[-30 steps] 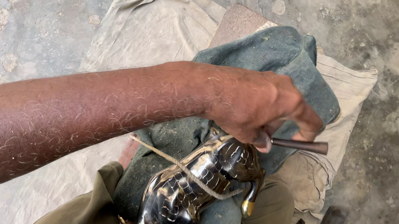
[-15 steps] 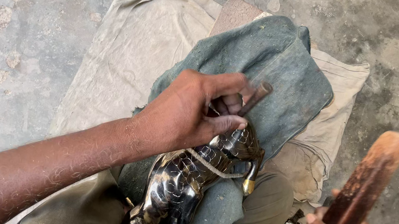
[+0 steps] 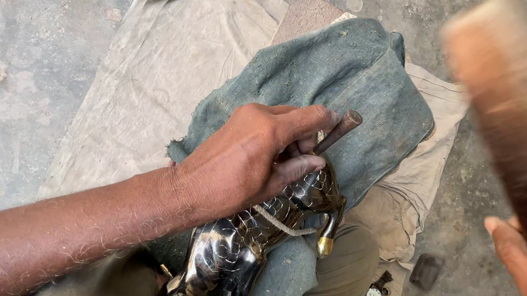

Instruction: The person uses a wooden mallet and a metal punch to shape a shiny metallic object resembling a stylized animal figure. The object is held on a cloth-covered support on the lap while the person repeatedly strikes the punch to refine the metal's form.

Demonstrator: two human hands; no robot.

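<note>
On near blue-grey cloth [image 3: 357, 78], left hand [image 3: 244, 159] clamped on slanted metal punch [image 3: 337, 131] over dark figurine [image 3: 226, 261]; right hand [image 3: 525, 257] gripping raised wooden mallet [image 3: 523, 131], far right.

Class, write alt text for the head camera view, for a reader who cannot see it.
A person's left hand holds a thin metal punch against a shiny dark metal animal figure resting on a blue-grey cloth over their lap. Their right hand holds a blurred wooden mallet raised at right. A wristwatch lies on the floor.
</note>
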